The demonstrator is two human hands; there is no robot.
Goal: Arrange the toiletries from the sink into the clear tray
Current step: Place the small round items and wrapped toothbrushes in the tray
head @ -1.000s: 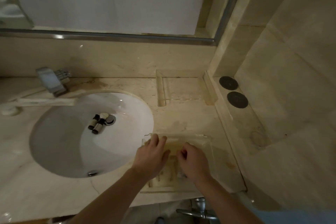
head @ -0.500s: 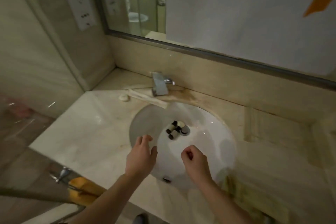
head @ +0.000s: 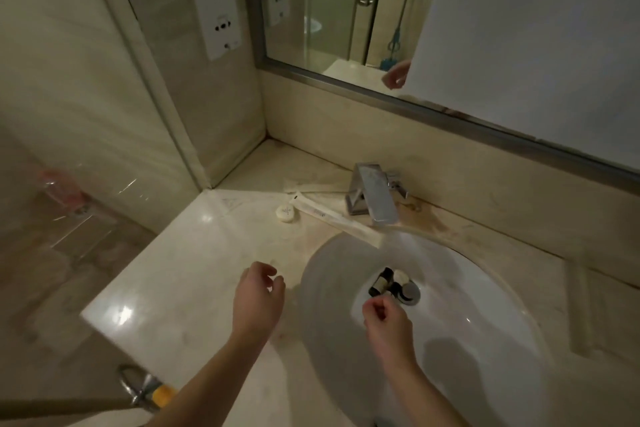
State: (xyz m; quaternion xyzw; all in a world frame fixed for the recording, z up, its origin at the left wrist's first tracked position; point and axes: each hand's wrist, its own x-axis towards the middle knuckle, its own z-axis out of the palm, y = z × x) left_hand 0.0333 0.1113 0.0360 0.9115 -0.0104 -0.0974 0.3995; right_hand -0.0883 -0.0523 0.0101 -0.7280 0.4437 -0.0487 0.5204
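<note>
Small dark toiletry bottles [head: 382, 282] lie in the white sink basin [head: 485, 322] beside the drain [head: 410, 292]. My right hand [head: 386, 322] hovers just in front of them over the basin, fingers curled, holding nothing. My left hand [head: 258, 298] hangs over the counter at the sink's left rim, fingers loosely bent and empty. A round wrapped soap [head: 285, 213] and a long paper-wrapped item [head: 334, 220] lie on the counter left of the faucet, the wrapped item reaching over the basin's edge. The clear tray is out of view.
A chrome faucet [head: 374, 198] stands behind the basin. A mirror [head: 450, 28] runs along the back wall. The marble counter [head: 180, 281] ends at a corner on the left beside a glass partition [head: 62, 218]. A metal handle [head: 138, 388] shows below the counter.
My view has swung left from the tray to the sink. Both hands have left the tray and now hang over the basin and the counter, the right close to the bottles.
</note>
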